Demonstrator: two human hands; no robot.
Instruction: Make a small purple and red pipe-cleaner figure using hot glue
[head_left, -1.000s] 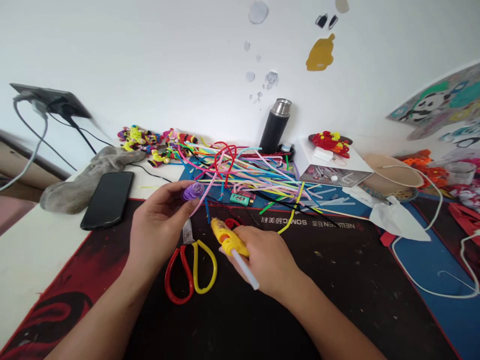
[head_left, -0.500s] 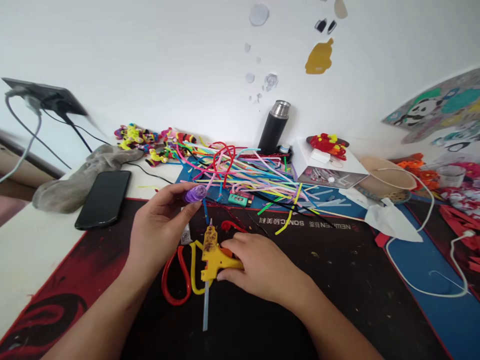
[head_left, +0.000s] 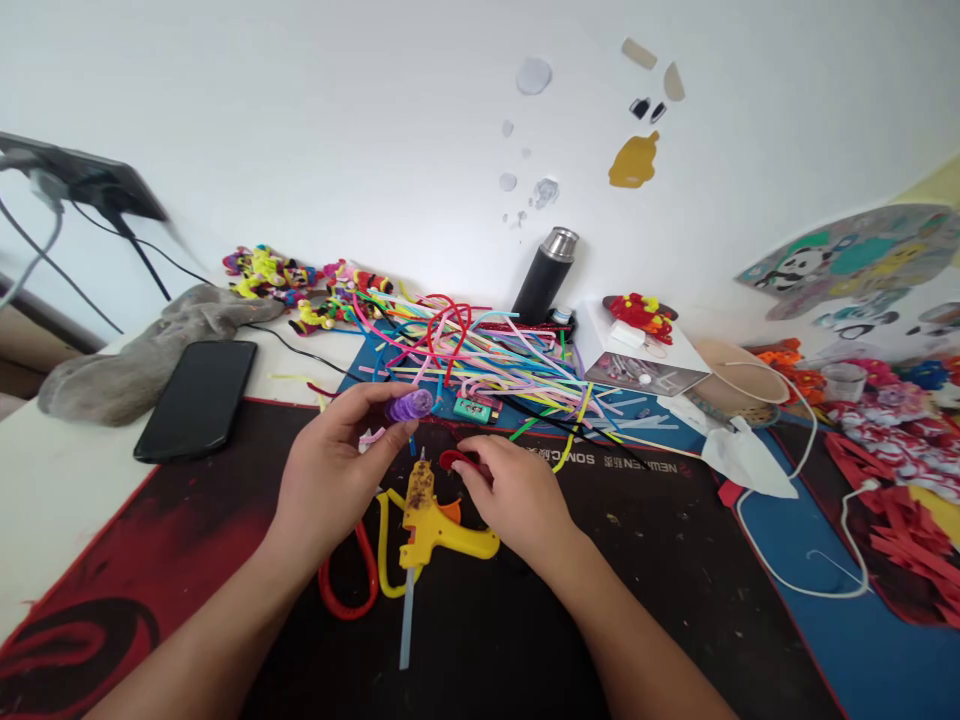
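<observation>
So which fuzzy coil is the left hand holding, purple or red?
The purple coil, pinched in the left hand. The red coil is at the right hand.

- Ahead of my hands, a tangled pile of pipe cleaners point(head_left: 487, 355) blocks the reach toward the black flask point(head_left: 545, 275).
- The yellow glue gun point(head_left: 431, 515) and scissors point(head_left: 360, 575) lie across the near mat.
- I see bare black mat point(head_left: 675, 560) rightward, up to the white cable point(head_left: 795, 520).

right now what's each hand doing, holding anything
Left hand: closed on the purple coil.
Right hand: fingers pinching the red piece; glue gun lies free.
</observation>
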